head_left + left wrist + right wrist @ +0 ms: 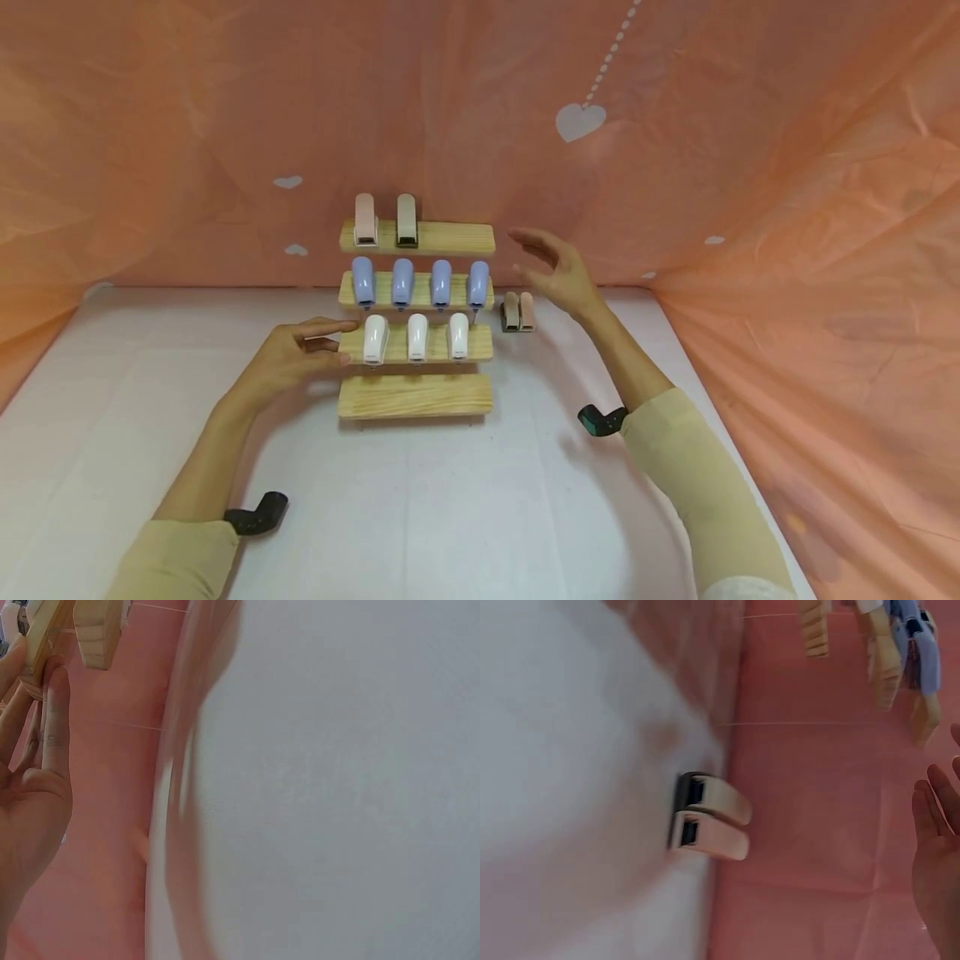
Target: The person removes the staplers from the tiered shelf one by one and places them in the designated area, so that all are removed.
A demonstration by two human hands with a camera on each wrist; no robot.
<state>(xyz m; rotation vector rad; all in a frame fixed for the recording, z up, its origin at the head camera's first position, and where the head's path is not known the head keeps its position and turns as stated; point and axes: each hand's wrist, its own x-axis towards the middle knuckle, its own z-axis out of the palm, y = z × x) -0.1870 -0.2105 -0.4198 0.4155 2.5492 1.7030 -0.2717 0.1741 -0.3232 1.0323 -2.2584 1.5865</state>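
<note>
A tiered wooden shelf (415,397) stands on the white table. My left hand (283,360) holds the left end of its board with the white staplers; in the left wrist view, thumb and fingers lie on either side of the wooden end (37,649). Three white staplers (417,337) sit on that board. Above them is a row of several lavender staplers (402,282). The top board carries a pink stapler (364,218) and a beige stapler (407,219) on its left half. My right hand (562,271) hovers right of the top board, fingers spread and holding nothing.
Another beige stapler (511,311) and pink stapler (527,312) stand side by side on the table, right of the shelf and below my right hand. An orange-pink sheet (225,108) with white hearts hangs behind the table and along its sides.
</note>
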